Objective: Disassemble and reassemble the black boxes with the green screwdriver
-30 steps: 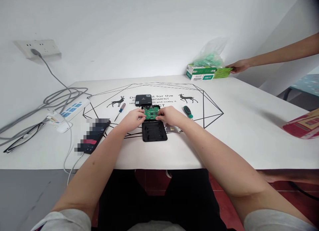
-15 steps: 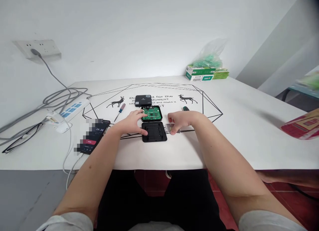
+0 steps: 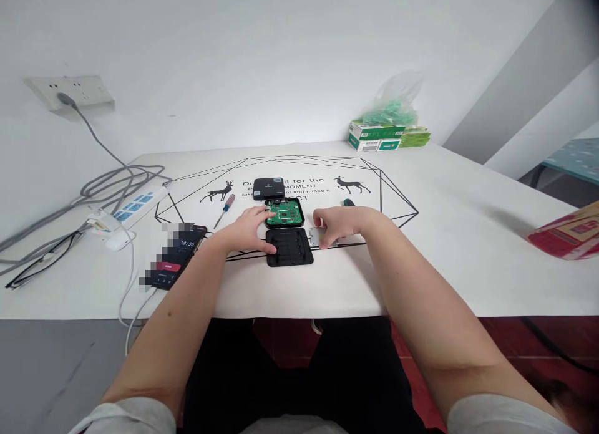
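There sat the green board (image 3: 286,214) in its black case (image 3: 286,226), on the white table (image 3: 468,259), pale wall (image 3: 262,66) behind! The left hand (image 3: 250,229), fingers spread, spanned board and cover (image 3: 291,248); the right hand (image 3: 344,222) pinched a metal plate (image 3: 316,237)!

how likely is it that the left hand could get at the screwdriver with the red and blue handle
Probably yes: the screwdriver lies just beyond the left hand, to its left, with no object visible between them. Its fingers are at the circuit board, so they'd likely need to lift away.
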A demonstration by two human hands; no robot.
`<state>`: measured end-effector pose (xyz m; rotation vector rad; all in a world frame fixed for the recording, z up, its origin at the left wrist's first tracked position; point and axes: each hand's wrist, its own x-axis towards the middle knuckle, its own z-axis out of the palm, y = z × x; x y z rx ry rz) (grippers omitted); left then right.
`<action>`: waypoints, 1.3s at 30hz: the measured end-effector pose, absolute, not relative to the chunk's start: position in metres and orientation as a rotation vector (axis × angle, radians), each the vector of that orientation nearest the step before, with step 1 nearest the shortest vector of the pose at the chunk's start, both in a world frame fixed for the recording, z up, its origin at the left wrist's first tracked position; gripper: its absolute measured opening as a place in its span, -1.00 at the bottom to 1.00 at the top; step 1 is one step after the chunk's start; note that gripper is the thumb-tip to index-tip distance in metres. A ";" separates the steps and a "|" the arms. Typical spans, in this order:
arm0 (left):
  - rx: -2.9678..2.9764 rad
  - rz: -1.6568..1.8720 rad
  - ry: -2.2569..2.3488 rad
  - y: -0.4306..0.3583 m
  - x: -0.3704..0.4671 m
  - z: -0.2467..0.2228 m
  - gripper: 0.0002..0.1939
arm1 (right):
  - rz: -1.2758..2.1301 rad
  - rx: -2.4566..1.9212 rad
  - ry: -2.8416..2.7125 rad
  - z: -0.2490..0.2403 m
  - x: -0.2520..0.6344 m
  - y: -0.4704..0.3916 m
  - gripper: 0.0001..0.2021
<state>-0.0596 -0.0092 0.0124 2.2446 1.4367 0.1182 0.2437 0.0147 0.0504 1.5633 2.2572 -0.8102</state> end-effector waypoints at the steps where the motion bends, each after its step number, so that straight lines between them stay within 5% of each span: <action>1: 2.244 0.118 1.439 -0.009 -0.059 0.013 0.19 | -0.789 1.543 2.284 0.051 0.243 0.014 -0.38; 28: 2.285 0.140 1.368 -0.010 -0.059 0.016 0.09 | -0.700 1.103 2.893 0.038 0.191 -0.014 -0.68; 39: 2.280 0.215 1.272 -0.010 -0.061 0.018 -0.43 | -0.695 1.108 2.899 0.035 0.188 -0.012 -0.65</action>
